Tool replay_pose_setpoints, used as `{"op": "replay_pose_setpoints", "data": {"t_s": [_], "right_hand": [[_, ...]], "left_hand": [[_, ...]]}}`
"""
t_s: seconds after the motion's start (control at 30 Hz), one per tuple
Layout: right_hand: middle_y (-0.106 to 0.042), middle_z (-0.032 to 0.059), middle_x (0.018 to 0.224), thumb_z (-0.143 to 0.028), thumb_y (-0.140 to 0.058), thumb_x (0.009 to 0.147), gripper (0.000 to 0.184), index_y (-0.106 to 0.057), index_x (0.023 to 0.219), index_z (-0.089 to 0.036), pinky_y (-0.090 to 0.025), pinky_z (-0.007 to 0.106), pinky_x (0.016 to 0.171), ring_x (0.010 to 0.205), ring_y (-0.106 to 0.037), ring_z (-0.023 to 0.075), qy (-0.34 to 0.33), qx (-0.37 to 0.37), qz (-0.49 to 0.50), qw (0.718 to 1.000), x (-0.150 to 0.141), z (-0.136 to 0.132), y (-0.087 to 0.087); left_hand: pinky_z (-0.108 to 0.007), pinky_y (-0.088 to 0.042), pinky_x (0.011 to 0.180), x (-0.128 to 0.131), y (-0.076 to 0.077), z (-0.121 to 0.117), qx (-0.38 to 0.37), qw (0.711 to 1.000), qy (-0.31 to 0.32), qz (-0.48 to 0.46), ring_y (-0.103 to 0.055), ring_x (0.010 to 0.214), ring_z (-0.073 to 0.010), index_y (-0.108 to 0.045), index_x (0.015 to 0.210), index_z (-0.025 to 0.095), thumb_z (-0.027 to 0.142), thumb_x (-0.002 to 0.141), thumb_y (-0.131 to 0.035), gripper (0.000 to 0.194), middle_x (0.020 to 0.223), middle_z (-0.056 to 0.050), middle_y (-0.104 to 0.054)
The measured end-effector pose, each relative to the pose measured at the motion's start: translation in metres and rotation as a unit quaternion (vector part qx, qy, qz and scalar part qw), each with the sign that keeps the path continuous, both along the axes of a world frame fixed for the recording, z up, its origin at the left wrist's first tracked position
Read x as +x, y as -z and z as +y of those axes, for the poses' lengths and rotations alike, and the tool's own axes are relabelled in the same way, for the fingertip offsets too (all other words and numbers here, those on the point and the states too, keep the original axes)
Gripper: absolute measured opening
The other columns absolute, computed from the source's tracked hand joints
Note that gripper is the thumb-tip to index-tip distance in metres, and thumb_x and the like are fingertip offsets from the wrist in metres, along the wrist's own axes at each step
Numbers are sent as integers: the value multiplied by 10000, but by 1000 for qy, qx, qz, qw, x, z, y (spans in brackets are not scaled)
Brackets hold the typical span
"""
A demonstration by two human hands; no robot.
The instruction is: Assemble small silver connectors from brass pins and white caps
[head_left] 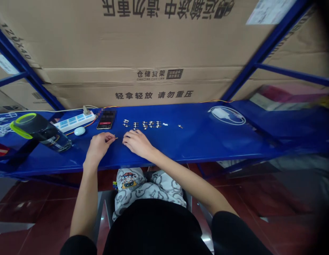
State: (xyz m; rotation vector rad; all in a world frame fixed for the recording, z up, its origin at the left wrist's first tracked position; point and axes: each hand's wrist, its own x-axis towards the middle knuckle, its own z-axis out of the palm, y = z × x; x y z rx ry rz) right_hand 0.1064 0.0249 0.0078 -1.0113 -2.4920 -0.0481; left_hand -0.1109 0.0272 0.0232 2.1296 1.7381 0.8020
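My left hand [100, 146] is closed in a pinch above the blue shelf top, with a thin, small brass-coloured piece [116, 138] sticking out from the fingertips. Its exact kind is too small to make out. Close by on the right, my right hand [137, 142] hangs palm down with fingers bent and tips together; anything between them is hidden. Just beyond it lie several small white-and-metal parts [145, 125] in short rows. A few white bits [165, 124] lie right of the rows, and a single white-and-metal part [180, 126] lies farther right.
On the left are a dark bottle [47, 134] with a green lid loop, a white power strip [75, 121], a pale rounded object [79, 131] and a phone [106, 119]. A coiled white cable [228, 116] lies right. Large cardboard [143, 46] stands behind, between blue posts [260, 56].
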Motion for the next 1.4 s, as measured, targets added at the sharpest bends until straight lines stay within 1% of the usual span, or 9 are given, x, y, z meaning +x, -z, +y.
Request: {"op": "replay_pose_setpoints", "data": {"t_s": [0.1, 0.17, 0.27, 0.43, 0.6, 0.77, 0.97, 1.2, 1.4], "right_hand": [[-726, 54, 1062, -267, -562, 1036, 193, -744, 1013, -206, -373, 356, 867, 1034, -595, 209, 56, -24, 27, 998, 27, -15, 4], [-728, 58, 1071, -286, -565, 1037, 199, -754, 1036, -222, -386, 354, 863, 1036, -601, 210, 96, -39, 53, 993, 41, -25, 7], [-734, 58, 1138, -279, -557, 1038, 214, -762, 1093, -251, -415, 362, 866, 1055, -613, 215, 122, -49, 68, 989, 54, -36, 10], [-716, 49, 1248, -266, -549, 1028, 263, -729, 1217, -290, -470, 396, 952, 1138, -622, 233, 142, -71, 69, 985, 89, -39, 1], [-680, 114, 1190, -264, -516, 1002, 348, -677, 1310, -249, -529, 412, 890, 1106, -636, 284, 395, -20, 125, 910, 162, -27, -5], [-646, 179, 1180, -315, -574, 962, 400, -661, 1332, -190, -534, 416, 808, 1017, -663, 319, 447, -68, 58, 890, 196, -10, 3], [-695, 87, 990, -222, -596, 934, 185, -776, 977, -232, -483, 328, 692, 811, -673, 224, 419, -76, 97, 899, 195, -4, 5], [-738, 45, 979, -246, -618, 958, 131, -748, 972, -240, -495, 330, 829, 894, -672, 205, 187, -101, 169, 962, 154, -21, 5], [-755, 22, 971, -281, -629, 971, 115, -720, 1028, -241, -516, 292, 774, 799, -675, 166, 53, -146, 235, 960, 102, -36, 4]], "left_hand": [[-300, -499, 732, 20, 1, -6, 60, 998, -13, 19, -679, 777, -201, -750, 934, 218, 246, 894, -703, 68, 918, -42, -743], [-291, -492, 737, 37, 3, -12, 81, 996, 30, 11, -665, 773, -187, -757, 950, 232, 276, 928, -687, 86, 908, -30, -720], [-285, -488, 757, 64, 8, -21, 50, 989, 135, 10, -657, 765, -169, -764, 1033, 252, 296, 955, -681, 123, 917, -10, -703], [-281, -465, 710, 88, 18, -24, 42, 990, 134, 1, -640, 749, -163, -772, 1012, 234, 245, 973, -656, 123, 909, -13, -674], [-269, -454, 692, 86, 21, -22, 44, 988, 142, -28, -606, 716, -143, -773, 1010, 231, 239, 969, -655, 125, 857, -5, -634], [-271, -441, 676, 86, 20, -21, 39, 987, 154, -31, -575, 691, -145, -757, 1001, 236, 268, 992, -603, 157, 808, -4, -586], [-258, -450, 660, 86, 23, -17, 40, 986, 154, -49, -561, 669, -138, -751, 976, 233, 248, 979, -623, 129, 797, 0, -585], [-275, -474, 738, 89, 21, -19, 38, 987, 151, -47, -602, 741, -151, -725, 970, 214, 234, 990, -624, 105, 911, -13, -636], [-298, -500, 785, 93, 14, -25, 47, 984, 155, -69, -626, 789, -168, -732, 1055, 211, 296, 1006, -620, 149, 934, -27, -670]]}}
